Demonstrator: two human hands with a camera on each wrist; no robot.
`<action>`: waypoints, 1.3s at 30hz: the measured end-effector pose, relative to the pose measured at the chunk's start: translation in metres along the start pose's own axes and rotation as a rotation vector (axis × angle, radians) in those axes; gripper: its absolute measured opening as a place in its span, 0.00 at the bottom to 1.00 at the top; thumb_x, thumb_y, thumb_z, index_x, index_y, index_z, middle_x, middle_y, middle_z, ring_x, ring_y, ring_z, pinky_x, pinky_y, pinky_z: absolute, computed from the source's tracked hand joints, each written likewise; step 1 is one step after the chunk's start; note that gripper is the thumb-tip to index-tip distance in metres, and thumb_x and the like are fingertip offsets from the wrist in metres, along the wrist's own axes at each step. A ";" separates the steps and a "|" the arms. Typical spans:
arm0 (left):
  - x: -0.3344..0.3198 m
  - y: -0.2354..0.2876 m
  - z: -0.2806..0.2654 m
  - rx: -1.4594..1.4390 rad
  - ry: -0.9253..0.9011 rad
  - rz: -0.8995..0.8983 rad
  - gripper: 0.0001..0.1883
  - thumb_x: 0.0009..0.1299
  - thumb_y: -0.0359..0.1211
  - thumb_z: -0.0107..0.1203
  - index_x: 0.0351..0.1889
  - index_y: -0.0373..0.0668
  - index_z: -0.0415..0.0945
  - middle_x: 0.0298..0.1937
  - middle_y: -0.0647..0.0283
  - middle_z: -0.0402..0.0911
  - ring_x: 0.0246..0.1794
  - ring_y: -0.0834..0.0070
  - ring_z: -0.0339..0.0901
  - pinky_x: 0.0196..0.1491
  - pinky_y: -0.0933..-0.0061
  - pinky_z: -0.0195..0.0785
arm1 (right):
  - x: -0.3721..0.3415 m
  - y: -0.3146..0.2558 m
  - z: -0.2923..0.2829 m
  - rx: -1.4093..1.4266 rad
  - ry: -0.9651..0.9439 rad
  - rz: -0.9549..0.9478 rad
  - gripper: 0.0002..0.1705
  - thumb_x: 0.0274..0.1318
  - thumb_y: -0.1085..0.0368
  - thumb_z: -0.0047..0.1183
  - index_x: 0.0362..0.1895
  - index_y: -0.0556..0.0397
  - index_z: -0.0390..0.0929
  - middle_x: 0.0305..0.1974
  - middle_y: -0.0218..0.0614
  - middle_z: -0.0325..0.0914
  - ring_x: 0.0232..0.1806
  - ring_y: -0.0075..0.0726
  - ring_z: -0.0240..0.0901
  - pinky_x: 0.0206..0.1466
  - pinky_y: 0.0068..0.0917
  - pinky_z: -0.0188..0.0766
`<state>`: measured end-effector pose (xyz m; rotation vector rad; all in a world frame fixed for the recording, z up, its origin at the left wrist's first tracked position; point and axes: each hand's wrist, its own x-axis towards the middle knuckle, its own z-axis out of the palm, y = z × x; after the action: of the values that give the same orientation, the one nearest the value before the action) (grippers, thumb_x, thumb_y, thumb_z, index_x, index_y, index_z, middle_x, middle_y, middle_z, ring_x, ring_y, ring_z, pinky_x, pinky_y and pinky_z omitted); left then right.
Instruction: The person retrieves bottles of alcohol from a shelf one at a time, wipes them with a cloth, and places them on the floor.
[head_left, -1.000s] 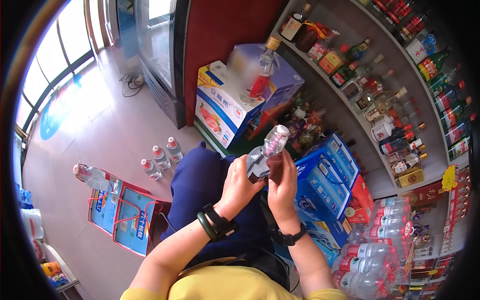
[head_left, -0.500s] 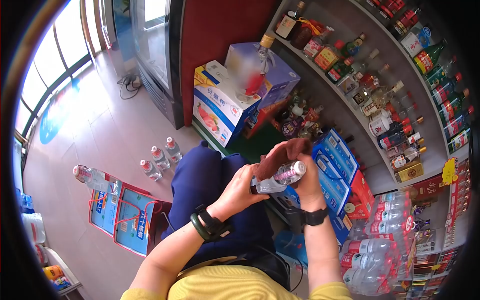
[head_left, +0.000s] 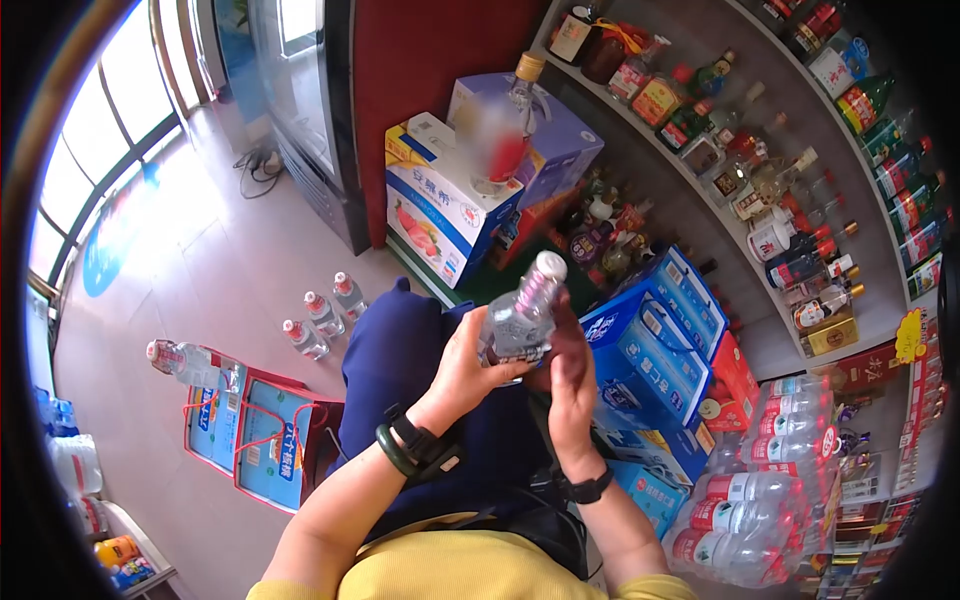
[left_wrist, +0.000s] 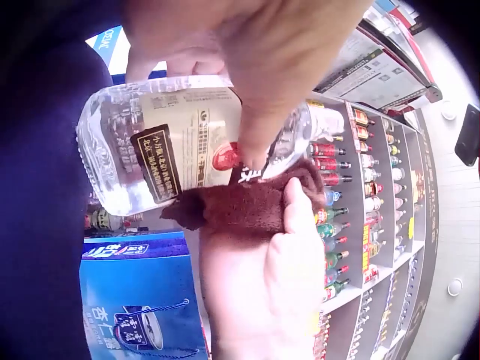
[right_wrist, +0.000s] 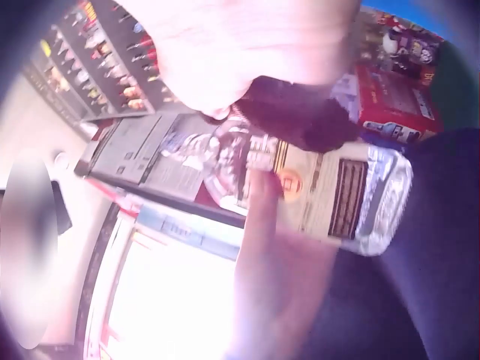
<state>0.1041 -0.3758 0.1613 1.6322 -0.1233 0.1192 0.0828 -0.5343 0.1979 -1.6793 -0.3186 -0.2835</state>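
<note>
A clear glass bottle (head_left: pixel 525 312) with a white cap stands tilted over the person's lap. The left hand (head_left: pixel 462 372) grips it around the body; in the left wrist view its thumb lies across the cream label of the bottle (left_wrist: pixel 199 142). The right hand (head_left: pixel 572 405) holds a dark brown cloth (head_left: pixel 567 348) against the bottle's side. In the right wrist view the cloth (right_wrist: pixel 300 112) lies between the right hand (right_wrist: pixel 247 45) and the bottle (right_wrist: pixel 352 191), near its label. The covered side of the bottle is hidden.
Three small bottles (head_left: pixel 323 314) stand on the floor, left of the knees. Another bottle (head_left: pixel 190 362) lies by red-and-blue gift bags (head_left: pixel 275 440). Boxes (head_left: pixel 440 205) stand ahead, blue cartons (head_left: pixel 650 350) and packed water bottles (head_left: pixel 740 520) at right, beside bottle shelves (head_left: pixel 690 180).
The bottle, tipped over to the right half a second ago, is more upright. The right hand and cloth have moved from above it down to its right side.
</note>
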 end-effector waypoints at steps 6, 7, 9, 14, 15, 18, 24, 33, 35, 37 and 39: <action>0.011 -0.018 0.024 -0.218 0.017 0.023 0.28 0.64 0.34 0.66 0.59 0.36 0.68 0.55 0.49 0.79 0.57 0.60 0.78 0.58 0.62 0.71 | 0.002 -0.014 0.015 -0.722 -0.154 -0.470 0.37 0.56 0.72 0.57 0.71 0.55 0.63 0.73 0.53 0.55 0.72 0.72 0.52 0.74 0.56 0.51; 0.014 -0.023 0.028 -0.289 0.034 0.023 0.27 0.63 0.32 0.66 0.58 0.36 0.69 0.54 0.48 0.80 0.57 0.58 0.79 0.56 0.62 0.72 | 0.006 -0.010 0.012 -0.685 -0.142 -0.470 0.37 0.56 0.71 0.57 0.71 0.56 0.63 0.73 0.53 0.56 0.72 0.71 0.53 0.74 0.55 0.51; 0.003 0.011 0.013 0.019 0.096 -0.021 0.32 0.58 0.33 0.71 0.57 0.35 0.68 0.51 0.47 0.80 0.55 0.56 0.79 0.55 0.62 0.72 | 0.014 -0.007 0.005 -0.566 -0.103 -0.414 0.36 0.57 0.70 0.56 0.71 0.56 0.63 0.72 0.53 0.57 0.72 0.69 0.53 0.75 0.52 0.50; 0.002 -0.014 0.009 0.053 0.091 0.017 0.40 0.51 0.35 0.77 0.58 0.34 0.65 0.51 0.48 0.78 0.52 0.55 0.78 0.52 0.60 0.72 | 0.048 0.018 -0.011 0.324 -0.050 0.205 0.22 0.73 0.56 0.45 0.61 0.56 0.71 0.60 0.34 0.72 0.59 0.28 0.69 0.65 0.29 0.61; 0.001 -0.014 0.005 -0.005 0.034 0.019 0.40 0.51 0.35 0.77 0.59 0.35 0.65 0.51 0.48 0.78 0.53 0.56 0.77 0.54 0.60 0.71 | 0.051 0.031 -0.017 0.470 -0.107 0.323 0.22 0.73 0.55 0.45 0.61 0.55 0.71 0.60 0.34 0.73 0.60 0.29 0.69 0.66 0.29 0.61; -0.002 -0.005 -0.009 -0.003 -0.106 0.025 0.42 0.53 0.31 0.76 0.64 0.36 0.63 0.56 0.53 0.75 0.59 0.63 0.73 0.62 0.61 0.67 | 0.045 0.046 -0.019 0.640 -0.152 0.509 0.22 0.72 0.54 0.45 0.62 0.55 0.70 0.60 0.34 0.72 0.62 0.31 0.68 0.67 0.30 0.61; -0.015 0.023 -0.021 0.065 -0.097 -0.019 0.53 0.50 0.25 0.72 0.75 0.38 0.53 0.71 0.46 0.62 0.71 0.54 0.62 0.68 0.61 0.61 | 0.025 0.022 -0.001 0.619 -0.094 0.396 0.27 0.74 0.56 0.43 0.70 0.55 0.62 0.65 0.36 0.68 0.68 0.33 0.63 0.72 0.30 0.56; -0.037 0.043 -0.012 -0.326 0.017 -0.086 0.44 0.61 0.27 0.66 0.74 0.40 0.54 0.71 0.58 0.61 0.73 0.67 0.60 0.72 0.63 0.56 | 0.010 -0.014 0.025 -0.004 -0.162 -0.245 0.34 0.66 0.65 0.51 0.74 0.56 0.58 0.75 0.48 0.54 0.77 0.52 0.49 0.78 0.43 0.46; -0.036 0.048 -0.013 -0.343 0.088 -0.100 0.39 0.64 0.30 0.65 0.72 0.38 0.57 0.71 0.59 0.61 0.70 0.67 0.63 0.71 0.63 0.57 | 0.000 0.004 0.025 0.052 -0.144 -0.152 0.34 0.67 0.68 0.49 0.75 0.56 0.55 0.76 0.46 0.52 0.77 0.46 0.51 0.78 0.39 0.46; -0.037 0.050 -0.015 -0.393 0.119 -0.096 0.38 0.67 0.32 0.64 0.73 0.39 0.57 0.69 0.59 0.64 0.67 0.67 0.66 0.69 0.65 0.59 | -0.012 0.030 0.025 0.221 -0.151 -0.030 0.34 0.68 0.70 0.48 0.76 0.56 0.54 0.75 0.45 0.53 0.76 0.42 0.52 0.78 0.37 0.47; -0.036 0.053 -0.014 -0.413 0.198 -0.094 0.30 0.72 0.36 0.59 0.70 0.40 0.61 0.64 0.57 0.68 0.63 0.69 0.70 0.65 0.63 0.66 | -0.015 0.054 0.017 0.327 -0.228 0.143 0.35 0.70 0.73 0.46 0.77 0.55 0.50 0.74 0.43 0.56 0.74 0.32 0.55 0.76 0.33 0.49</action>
<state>0.0601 -0.3648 0.2086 1.2049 0.0776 0.1702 0.0886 -0.5245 0.1400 -1.4023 -0.3895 0.0665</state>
